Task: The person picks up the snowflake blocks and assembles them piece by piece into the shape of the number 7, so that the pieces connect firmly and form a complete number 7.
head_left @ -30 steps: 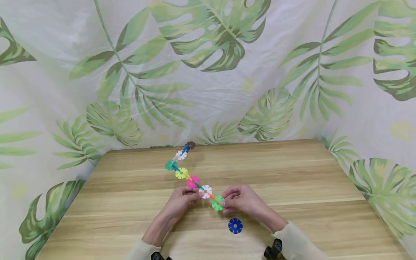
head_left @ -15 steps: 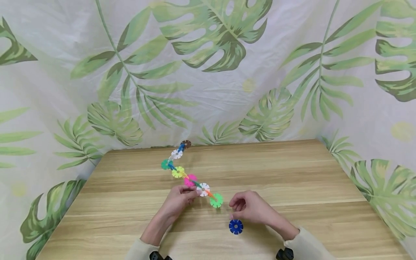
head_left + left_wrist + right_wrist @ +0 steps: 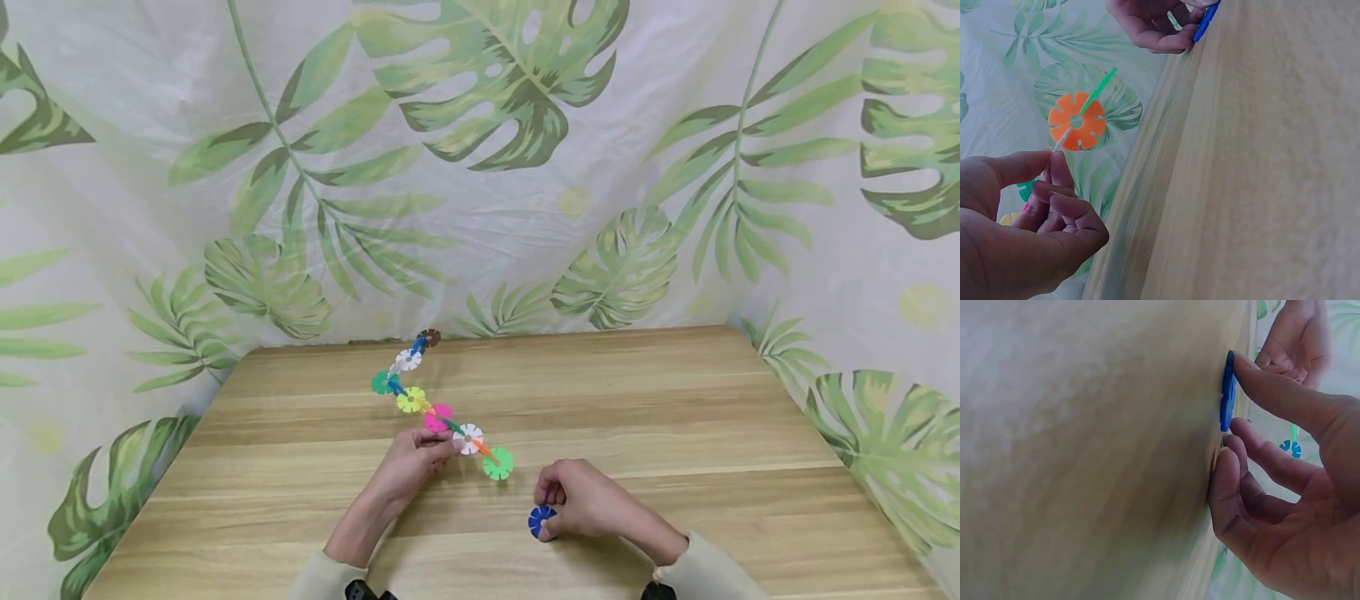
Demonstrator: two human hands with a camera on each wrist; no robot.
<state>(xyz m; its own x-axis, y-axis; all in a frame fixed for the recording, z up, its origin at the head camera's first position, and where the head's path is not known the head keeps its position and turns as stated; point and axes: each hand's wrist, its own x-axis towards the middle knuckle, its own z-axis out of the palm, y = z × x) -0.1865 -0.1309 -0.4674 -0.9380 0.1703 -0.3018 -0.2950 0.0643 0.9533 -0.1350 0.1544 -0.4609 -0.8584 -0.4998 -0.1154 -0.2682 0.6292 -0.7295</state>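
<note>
A zigzag chain of slotted plastic snowflake discs reaches from a brown disc at the far end to a light green disc nearest me. My left hand pinches the white disc near that end, between thumb and fingers. Past its fingertips, the left wrist view shows the orange disc and the green one beyond it. Lower right, my right hand has its thumb and forefinger at opposite edges of a loose blue disc. In the right wrist view this blue disc lies against the tabletop.
Under both hands is a wood-grain table. A leaf-printed cloth hangs behind it and along both sides. The chain's far end comes close to the table's back edge.
My right hand has let go of the light green disc and moved down and right to the blue disc. My left hand keeps its hold; the chain has shifted slightly left.
</note>
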